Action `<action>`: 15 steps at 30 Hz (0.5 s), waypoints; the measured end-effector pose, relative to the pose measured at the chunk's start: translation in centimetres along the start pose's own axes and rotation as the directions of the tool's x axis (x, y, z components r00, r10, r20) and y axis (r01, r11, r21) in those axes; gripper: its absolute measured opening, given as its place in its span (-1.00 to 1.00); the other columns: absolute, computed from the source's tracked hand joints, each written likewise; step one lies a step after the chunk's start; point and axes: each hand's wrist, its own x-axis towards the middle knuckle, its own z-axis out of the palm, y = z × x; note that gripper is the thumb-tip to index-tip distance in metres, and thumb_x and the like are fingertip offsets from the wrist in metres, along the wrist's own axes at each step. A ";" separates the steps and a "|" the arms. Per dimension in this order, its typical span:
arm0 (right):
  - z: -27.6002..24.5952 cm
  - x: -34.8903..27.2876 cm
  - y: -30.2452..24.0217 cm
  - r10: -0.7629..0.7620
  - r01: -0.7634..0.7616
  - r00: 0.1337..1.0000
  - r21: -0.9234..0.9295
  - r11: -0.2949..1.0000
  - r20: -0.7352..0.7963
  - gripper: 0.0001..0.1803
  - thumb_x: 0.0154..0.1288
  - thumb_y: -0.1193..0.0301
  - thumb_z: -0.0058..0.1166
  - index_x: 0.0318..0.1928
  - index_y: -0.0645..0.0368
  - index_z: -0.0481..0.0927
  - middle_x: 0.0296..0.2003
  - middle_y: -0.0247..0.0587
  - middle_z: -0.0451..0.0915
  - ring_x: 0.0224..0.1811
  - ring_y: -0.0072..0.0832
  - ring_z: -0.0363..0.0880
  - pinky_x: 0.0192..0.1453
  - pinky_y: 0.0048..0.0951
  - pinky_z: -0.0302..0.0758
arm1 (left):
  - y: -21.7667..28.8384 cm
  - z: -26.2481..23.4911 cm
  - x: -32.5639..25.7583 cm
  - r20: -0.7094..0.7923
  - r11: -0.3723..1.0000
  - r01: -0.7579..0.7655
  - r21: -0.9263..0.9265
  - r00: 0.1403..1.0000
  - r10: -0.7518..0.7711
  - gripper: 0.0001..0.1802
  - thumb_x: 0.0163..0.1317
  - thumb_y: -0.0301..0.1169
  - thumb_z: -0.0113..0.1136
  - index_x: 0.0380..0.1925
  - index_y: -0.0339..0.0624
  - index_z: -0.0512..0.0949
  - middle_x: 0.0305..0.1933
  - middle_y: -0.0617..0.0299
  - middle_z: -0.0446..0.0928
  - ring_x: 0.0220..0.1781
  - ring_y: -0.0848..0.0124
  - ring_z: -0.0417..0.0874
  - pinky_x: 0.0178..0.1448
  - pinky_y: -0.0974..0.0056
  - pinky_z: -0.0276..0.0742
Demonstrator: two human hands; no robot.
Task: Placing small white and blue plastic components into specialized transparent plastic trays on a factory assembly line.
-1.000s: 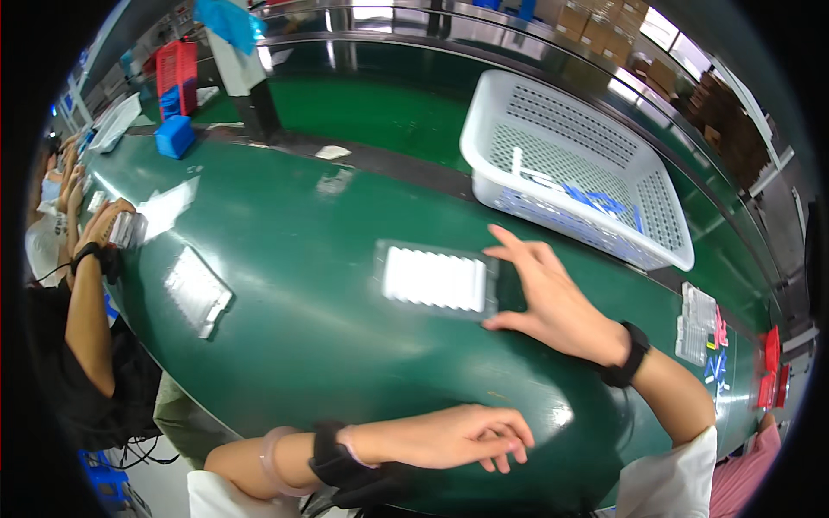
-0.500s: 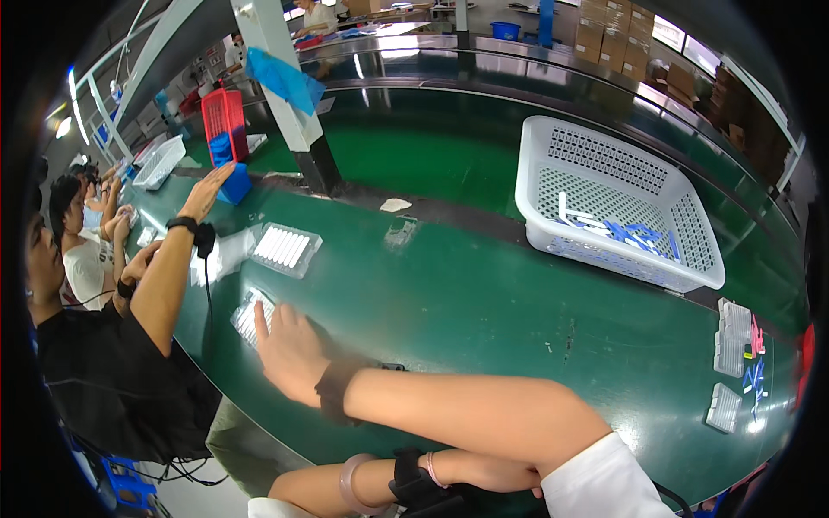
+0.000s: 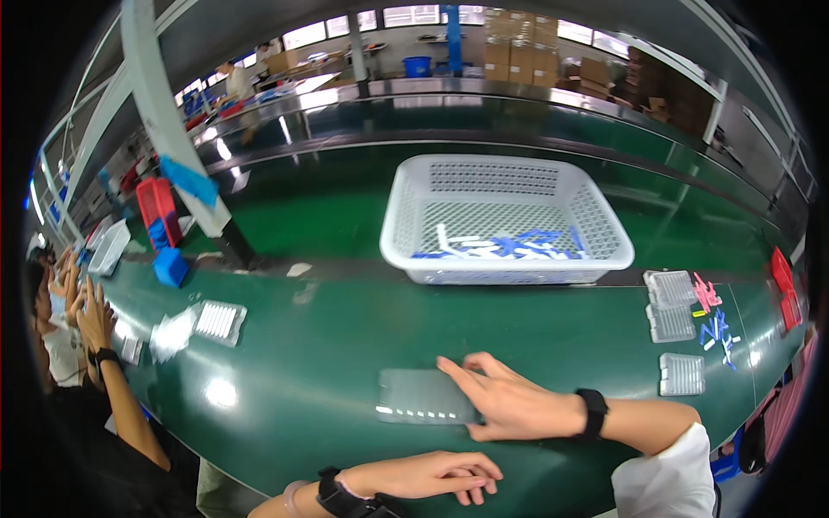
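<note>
While the left hand (image 3: 432, 475) rests flat, fingers together, on the green table (image 3: 345, 337), the right hand (image 3: 509, 401) presses spread fingers on a clear ridged plastic tray (image 3: 419, 397).

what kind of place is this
Most likely a factory assembly line. A long green conveyor belt carries clear plastic trays, a white basket holds small blue and white parts, another worker sits alongside, and cardboard boxes are stacked at the back.
</note>
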 end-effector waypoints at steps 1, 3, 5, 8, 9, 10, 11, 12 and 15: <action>-0.8 -2.1 0.1 0.048 -0.048 0.999 0.000 0.999 0.001 -0.14 -0.11 0.46 0.11 0.19 0.43 -0.04 -0.23 0.16 0.44 0.05 -0.06 0.19 0.06 -0.29 0.27 | 0.3 0.1 0.0 0.011 1.000 0.004 0.019 1.000 -0.004 -0.67 0.31 -0.38 -0.21 0.02 -0.30 0.28 -0.06 0.16 0.39 -0.09 0.48 0.45 -0.02 0.40 0.41; -2.6 -5.6 0.3 0.090 -0.088 0.996 -0.060 0.994 0.026 -0.13 -0.07 0.38 0.15 0.20 0.41 -0.03 -0.10 0.14 0.40 0.07 -0.06 0.19 0.09 -0.30 0.27 | 1.0 0.1 0.2 -0.068 1.000 -0.002 0.028 0.998 0.004 -0.64 0.32 -0.27 -0.21 0.00 -0.28 0.30 -0.10 0.21 0.40 -0.15 0.49 0.46 -0.05 0.41 0.41; -4.2 -7.8 0.2 0.150 -0.128 0.987 -0.269 0.955 0.061 -0.14 -0.04 0.32 0.17 0.20 0.37 -0.01 0.05 0.10 0.29 0.11 -0.06 0.18 0.15 -0.29 0.25 | 2.3 0.1 0.6 -0.073 0.997 0.001 0.082 0.997 0.005 -0.65 0.32 -0.28 -0.21 -0.01 -0.27 0.31 -0.09 0.19 0.41 -0.12 0.48 0.46 -0.03 0.40 0.40; -7.3 -6.8 1.3 0.051 -0.167 0.944 -0.337 0.927 -0.327 -0.30 0.02 0.35 0.11 0.15 0.33 0.14 0.10 0.04 0.25 0.12 -0.09 0.23 0.19 -0.24 0.21 | 6.9 0.4 0.5 -0.206 0.940 -0.017 0.341 0.974 0.093 -0.68 0.31 -0.31 -0.19 -0.05 -0.28 0.32 -0.13 0.17 0.44 -0.12 0.47 0.48 -0.05 0.38 0.42; -7.9 -6.1 2.1 0.031 -0.217 0.904 -0.396 0.892 -0.426 -0.36 0.05 0.38 0.08 0.12 0.35 0.17 0.09 0.05 0.26 0.12 -0.10 0.24 0.19 -0.24 0.21 | 8.1 0.1 0.8 -0.272 0.910 -0.043 0.412 0.948 0.168 -0.69 0.31 -0.32 -0.18 -0.08 -0.30 0.35 -0.19 0.18 0.48 -0.18 0.47 0.51 -0.09 0.39 0.44; -7.7 -5.2 3.3 0.022 -0.214 0.898 -0.393 0.894 -0.440 -0.36 0.05 0.38 0.08 0.12 0.35 0.17 0.09 0.05 0.26 0.12 -0.10 0.24 0.19 -0.24 0.21 | 9.6 -0.5 0.8 -0.362 0.868 -0.023 0.496 0.903 0.231 -0.72 0.30 -0.33 -0.16 -0.12 -0.28 0.38 -0.27 0.18 0.51 -0.23 0.46 0.53 -0.12 0.39 0.45; -7.6 -4.4 4.8 0.023 -0.311 0.850 -0.468 0.827 -0.526 -0.42 0.04 0.43 0.05 0.08 0.37 0.21 0.05 0.04 0.30 0.10 -0.12 0.26 0.19 -0.25 0.22 | 11.4 -1.5 1.1 -0.436 0.791 0.030 0.611 0.847 0.305 -0.74 0.28 -0.33 -0.14 -0.14 -0.25 0.39 -0.33 0.19 0.53 -0.27 0.47 0.54 -0.15 0.40 0.45; -7.6 -4.0 5.8 0.014 -0.412 0.795 -0.523 0.746 -0.606 -0.48 0.03 0.49 0.01 0.04 0.39 0.26 0.00 0.04 0.34 0.09 -0.14 0.29 0.18 -0.27 0.23 | 13.1 -2.3 1.7 -0.509 0.716 0.092 0.692 0.765 0.394 -0.78 0.25 -0.44 -0.09 -0.18 -0.31 0.42 -0.31 0.18 0.52 -0.25 0.47 0.53 -0.17 0.38 0.48; -6.5 -3.8 6.9 0.081 -0.407 0.833 -0.509 0.758 -0.547 -0.53 -0.05 0.57 -0.03 -0.04 0.42 0.33 -0.08 0.02 0.40 0.03 -0.20 0.36 0.15 -0.29 0.26 | 14.7 -8.9 2.8 -0.416 0.299 0.297 0.907 0.519 0.747 -0.79 0.18 -0.47 -0.03 -0.22 -0.37 0.43 -0.28 0.08 0.51 -0.21 0.37 0.55 -0.18 0.36 0.48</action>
